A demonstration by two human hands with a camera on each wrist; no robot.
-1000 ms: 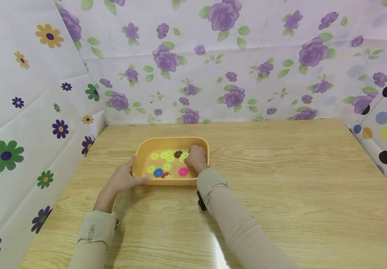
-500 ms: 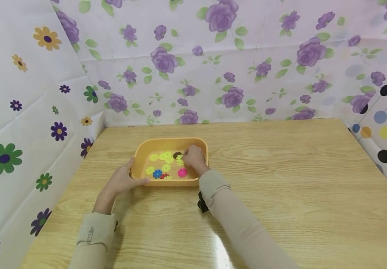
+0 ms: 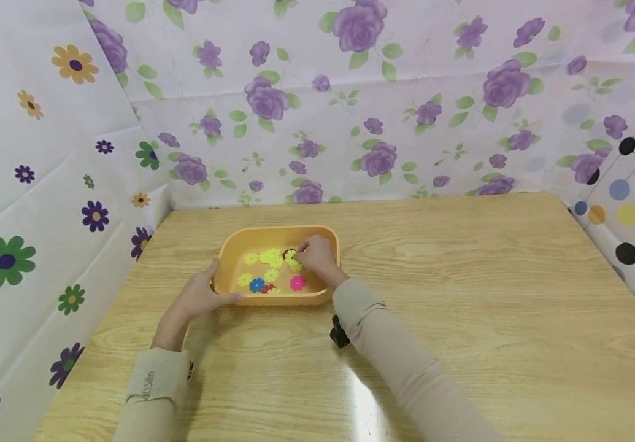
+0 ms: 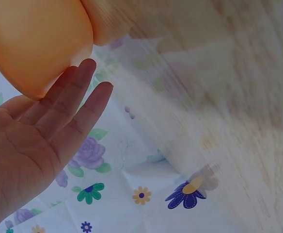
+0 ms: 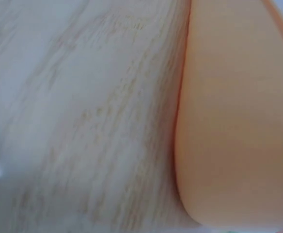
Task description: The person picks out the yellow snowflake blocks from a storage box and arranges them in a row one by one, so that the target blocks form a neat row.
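Note:
A shallow orange plastic basin (image 3: pixel 278 299) holds several small notched snowflake discs, mostly yellow. My left hand (image 3: pixel 198 296) steadies its left end, thumb along the front wall. In the left wrist view, that hand (image 4: pixel 39 131) lies with nearly straight fingers against the basin's outer wall (image 4: pixel 39 43). Inside, at the right, my right hand (image 3: pixel 317 255) pinches a yellow snowflake disc (image 3: pixel 291 256), tilted over a dark brown disc (image 3: pixel 286 252). Nearer the front lie a pink disc (image 3: pixel 297 283) and a blue disc (image 3: pixel 257 285). The right wrist view shows only the basin's outside (image 5: pixel 238 121) and tabletop.
The basin stands on a wood-grain table (image 3: pixel 461 294), towards its left side. Flower-print sheets (image 3: pixel 317 141) hang behind and at the left; a dotted sheet (image 3: pixel 626 245) is at the right. A small black device (image 3: pixel 339 331) sits under the right wrist.
My right hand has moved slightly left inside the basin, bringing the yellow disc over the brown one. The left hand keeps its place at the basin's end.

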